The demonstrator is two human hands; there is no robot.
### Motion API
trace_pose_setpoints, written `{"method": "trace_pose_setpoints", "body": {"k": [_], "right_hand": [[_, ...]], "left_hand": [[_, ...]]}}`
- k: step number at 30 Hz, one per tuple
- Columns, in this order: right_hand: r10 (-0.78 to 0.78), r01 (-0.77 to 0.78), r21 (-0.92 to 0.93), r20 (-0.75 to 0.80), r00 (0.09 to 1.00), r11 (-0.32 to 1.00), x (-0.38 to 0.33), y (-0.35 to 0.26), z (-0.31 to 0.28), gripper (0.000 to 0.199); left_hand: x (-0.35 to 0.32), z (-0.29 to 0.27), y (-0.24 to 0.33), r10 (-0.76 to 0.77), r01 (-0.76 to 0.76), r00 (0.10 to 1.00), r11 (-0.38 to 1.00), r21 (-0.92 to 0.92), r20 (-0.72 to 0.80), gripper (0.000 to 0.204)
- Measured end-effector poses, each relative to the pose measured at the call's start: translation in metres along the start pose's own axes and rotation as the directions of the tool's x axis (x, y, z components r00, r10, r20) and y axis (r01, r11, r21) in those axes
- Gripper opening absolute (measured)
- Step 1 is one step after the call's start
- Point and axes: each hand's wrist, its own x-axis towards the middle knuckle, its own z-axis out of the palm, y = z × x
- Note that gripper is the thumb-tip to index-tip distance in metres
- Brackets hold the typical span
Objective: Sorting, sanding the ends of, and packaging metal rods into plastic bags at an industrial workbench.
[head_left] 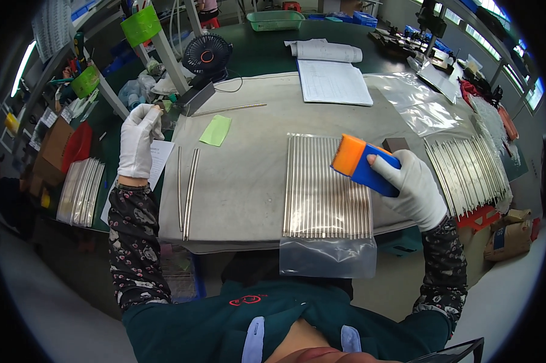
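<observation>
I see the right hand (413, 184) clasping an orange-and-blue block (364, 169) right of centre, long axis slanting, orange end toward upper left. The left hand (138, 142), upper left, has fingers drawn together; I can't tell on what. Below centre, a clear bag (327, 259) holds metal rods (324, 202) running top to bottom.

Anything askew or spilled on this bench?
One thin, metallic-looking rod lies nearly crosswise by the black desk fan, apart from the neatly aligned silver metal rods in the clear plastic bag. No spill stands out.
</observation>
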Motion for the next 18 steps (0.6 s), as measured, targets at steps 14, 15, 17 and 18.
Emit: {"method": "trace_pose_setpoints", "body": {"k": [14,15,17,18], "right_hand": [[0.652,-0.64,0.154,-0.04,0.757,0.753,0.133,0.045,0.096,0.054],[0.678,-0.67,0.131,-0.028,0.734,0.731,0.141,0.047,0.099,0.054],[0.713,-0.705,0.144,-0.002,0.701,0.694,0.151,0.055,0.104,0.052],[0.739,-0.737,0.132,0.04,0.672,0.663,0.155,0.06,0.107,0.051]], "left_hand": [[-0.06,0.155,0.073,0.825,-0.917,0.301,0.113,0.383,0.478,0.026],[-0.054,0.157,0.07,0.824,-0.912,0.3,0.1,0.398,0.481,0.025],[-0.048,0.156,0.067,0.832,-0.903,0.299,0.089,0.42,0.468,0.025],[-0.047,0.154,0.066,0.842,-0.9,0.298,0.092,0.425,0.449,0.025]]}}
